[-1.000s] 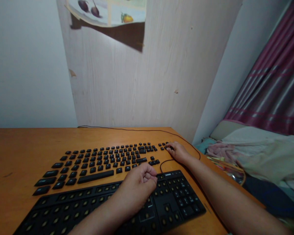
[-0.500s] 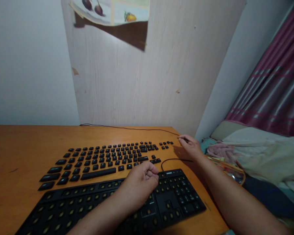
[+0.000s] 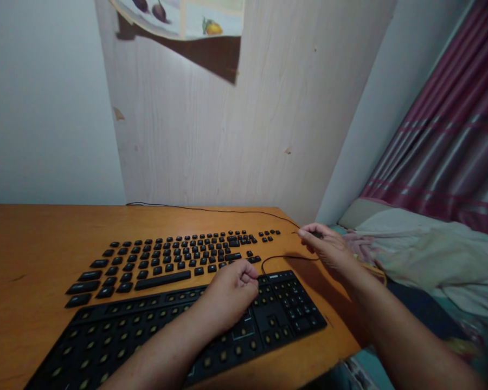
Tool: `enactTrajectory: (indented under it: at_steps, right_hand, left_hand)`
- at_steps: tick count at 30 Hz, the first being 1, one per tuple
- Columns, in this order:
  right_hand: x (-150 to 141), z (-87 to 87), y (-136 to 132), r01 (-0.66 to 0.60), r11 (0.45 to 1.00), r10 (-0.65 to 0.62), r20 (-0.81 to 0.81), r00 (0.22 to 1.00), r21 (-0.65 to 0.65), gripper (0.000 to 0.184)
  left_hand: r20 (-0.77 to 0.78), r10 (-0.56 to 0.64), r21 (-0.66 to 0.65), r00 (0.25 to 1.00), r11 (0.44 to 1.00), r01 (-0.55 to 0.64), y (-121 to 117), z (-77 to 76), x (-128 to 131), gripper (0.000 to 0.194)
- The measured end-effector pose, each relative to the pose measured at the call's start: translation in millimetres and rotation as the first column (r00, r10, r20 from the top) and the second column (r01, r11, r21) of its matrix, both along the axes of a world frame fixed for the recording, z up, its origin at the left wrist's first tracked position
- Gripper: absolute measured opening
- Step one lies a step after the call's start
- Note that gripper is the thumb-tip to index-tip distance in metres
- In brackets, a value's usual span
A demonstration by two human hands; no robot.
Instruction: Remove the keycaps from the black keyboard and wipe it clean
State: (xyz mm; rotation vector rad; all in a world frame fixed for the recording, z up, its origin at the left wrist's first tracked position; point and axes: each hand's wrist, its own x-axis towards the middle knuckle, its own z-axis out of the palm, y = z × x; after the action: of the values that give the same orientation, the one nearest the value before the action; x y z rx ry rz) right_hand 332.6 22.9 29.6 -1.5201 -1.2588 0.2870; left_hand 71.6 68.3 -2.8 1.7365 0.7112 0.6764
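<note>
A black keyboard [image 3: 280, 303] lies on the desk, with most of its keycaps off and the small key posts bare. Over its upper middle rests my left hand [image 3: 233, 292], fingers curled closed; whatever may be inside them is hidden. My right hand [image 3: 325, 244] is held above the desk's right side, pinching a thin tool [image 3: 317, 234] with a dark body. Its slim tip points left, and its exact kind is unclear. Behind the keyboard, loose black keycaps [image 3: 189, 250] are laid out in rows, including a long space bar [image 3: 163, 280].
The keyboard's black cable [image 3: 282, 257] curves to the right, and it or another cord runs along the desk's [image 3: 36, 233] back edge by the wall. A bed with rumpled bedding [image 3: 423, 254] and a purple curtain [image 3: 439, 119] stand at the right.
My right hand has turned and lifted slightly, so the tool's thin tip now shows. My left hand stays curled over the keyboard. The whole view has shifted a little.
</note>
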Motion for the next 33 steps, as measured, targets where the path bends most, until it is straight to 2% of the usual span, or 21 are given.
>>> enactTrajectory:
  at_steps: [6,15,21,25,28,33]
  right_hand:
    - [-19,-11.5,-37,-0.100,0.994,0.089,-0.195,0.977,-0.052,0.027]
    - [-39,-25.5,-71,-0.179,0.977,0.123,-0.379,0.917,-0.115,0.038]
    - [-49,-31.9,-72,-0.038,0.991,0.011,-0.202,0.979,-0.127,0.036]
    - [-48,-43.6,-67,-0.012,0.991,-0.008,-0.140,0.990,-0.136,0.032]
    - [-44,-50.2,-64,0.024,0.990,-0.028,-0.023,0.999,-0.142,0.032]
    - [-44,-50.0,-63,0.106,0.977,-0.073,0.178,0.981,-0.183,0.030]
  left_hand:
    - [-0.017,-0.018,0.033,1.000,0.999,0.018,0,1.7,1,0.008]
    - [-0.038,-0.043,0.103,0.998,0.994,0.046,3,-2.9,1,0.008]
    - [-0.039,-0.052,0.142,0.998,0.988,0.058,4,-6.3,1,0.007]
    - [-0.046,-0.047,0.159,0.998,0.986,0.054,3,-5.3,1,0.007]
    - [-0.051,-0.035,0.167,0.998,0.985,0.043,2,-4.1,1,0.008]
    - [-0.058,-0.039,0.165,0.998,0.985,0.048,0,-1.9,0,0.006]
